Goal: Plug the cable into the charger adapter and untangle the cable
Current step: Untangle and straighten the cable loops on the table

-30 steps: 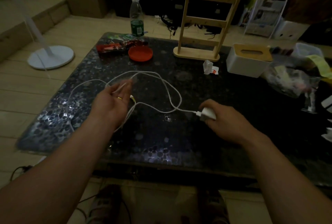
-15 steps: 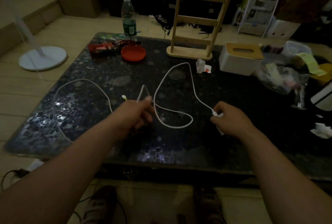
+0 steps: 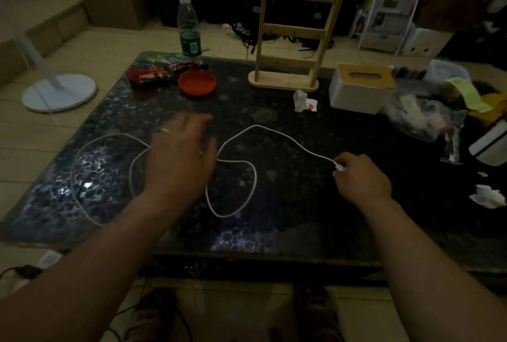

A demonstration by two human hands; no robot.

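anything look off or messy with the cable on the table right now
Yes. The white cable crosses itself in a loop beside the left hand, so it is not yet straightened. Its plug end sits in the right hand. A crumpled wrapper lies near the wooden rack.

Cable (image 3: 255, 177) loops cross otherwise bare table (image 3: 301, 204) centre.

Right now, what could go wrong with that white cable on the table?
The cable still loops over itself near the left hand; pulling hard could tighten that crossing into a knot. The right hand pinches the plug end, so a tug could strain it. A swinging loop might nudge the red dish.
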